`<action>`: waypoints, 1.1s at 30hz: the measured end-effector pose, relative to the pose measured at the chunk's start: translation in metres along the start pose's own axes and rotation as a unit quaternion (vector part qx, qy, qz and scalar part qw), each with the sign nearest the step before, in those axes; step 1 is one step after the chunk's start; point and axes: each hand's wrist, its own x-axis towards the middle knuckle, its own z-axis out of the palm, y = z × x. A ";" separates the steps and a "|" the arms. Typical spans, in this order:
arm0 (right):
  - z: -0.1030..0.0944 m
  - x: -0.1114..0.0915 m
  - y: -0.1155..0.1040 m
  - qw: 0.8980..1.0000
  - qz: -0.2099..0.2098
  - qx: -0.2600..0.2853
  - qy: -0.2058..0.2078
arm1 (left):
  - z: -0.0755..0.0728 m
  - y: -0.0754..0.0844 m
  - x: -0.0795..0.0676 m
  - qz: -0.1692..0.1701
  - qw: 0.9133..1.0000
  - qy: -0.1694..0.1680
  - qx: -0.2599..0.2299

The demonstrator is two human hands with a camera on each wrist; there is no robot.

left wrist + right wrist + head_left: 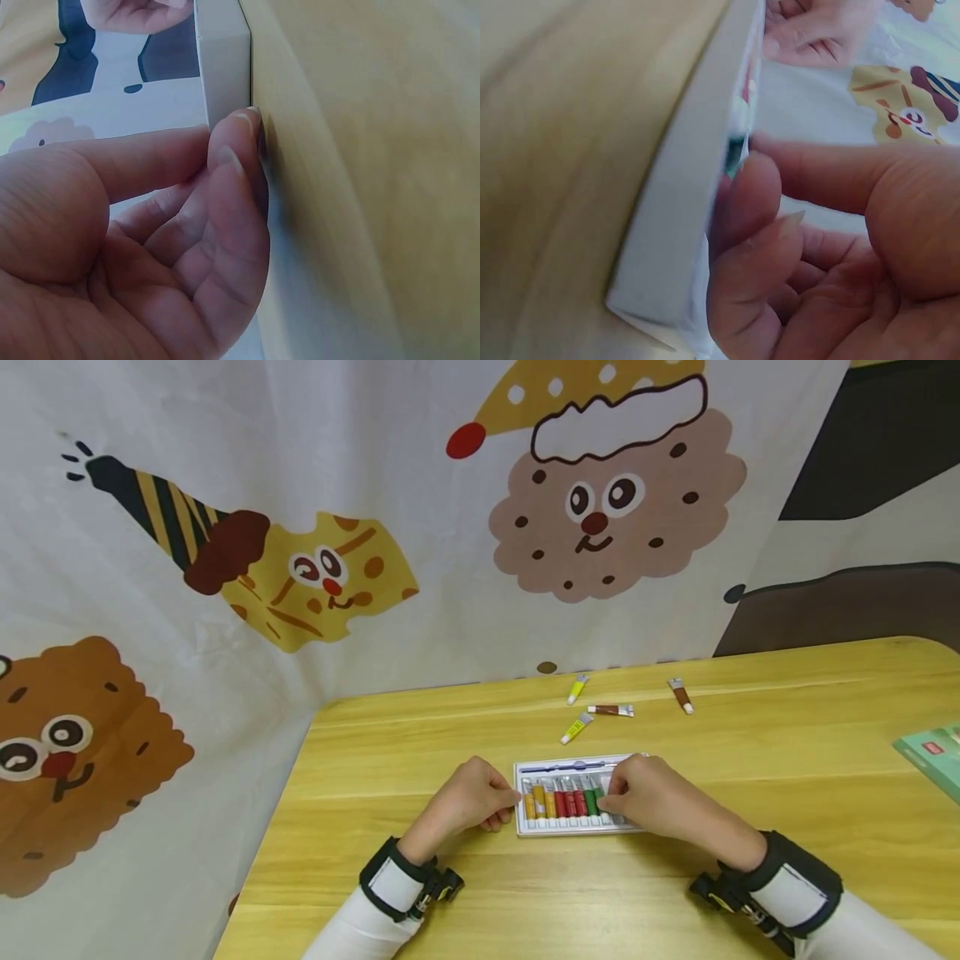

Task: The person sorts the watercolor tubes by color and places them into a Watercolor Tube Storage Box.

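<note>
A white tray [555,832] of paint tubes lies on the table. Yellow tubes [540,802] fill its left part, then red tubes [571,803], then green tubes [590,802]; a dark blue paintbrush [562,768] runs along its far side. My left hand [468,797] pinches the tray's left end between thumb and fingers, as the left wrist view shows at the white side wall [225,67]. Over the tray's right part, my right hand [648,793] pinches a green paint tube [737,148] between thumb and forefinger. That hand hides the tray's right end.
Beyond the tray lie two yellow tubes, one farther [577,689] and one nearer [576,728], and two brown tubes, one in the middle [611,711] and one to the right [681,696]. A green box [933,760] sits at the right edge. A printed cloth [420,635] hangs behind the table.
</note>
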 end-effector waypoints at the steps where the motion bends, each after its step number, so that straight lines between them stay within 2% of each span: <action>1: -0.001 -0.001 0.000 1.000 -0.002 0.001 -0.005 | 0.000 0.000 0.000 -0.002 1.000 0.000 0.002; 8: -0.001 -0.001 0.004 1.000 -0.014 0.001 -0.021 | 0.001 0.001 0.000 -0.006 1.000 0.002 0.006; 24: 0.007 0.000 0.004 0.998 -0.042 -0.043 0.005 | 0.001 0.003 -0.001 -0.003 1.000 0.006 0.008; 33: 0.005 0.000 0.003 0.999 -0.032 -0.040 -0.002 | 0.001 0.003 -0.002 0.004 1.000 0.004 0.009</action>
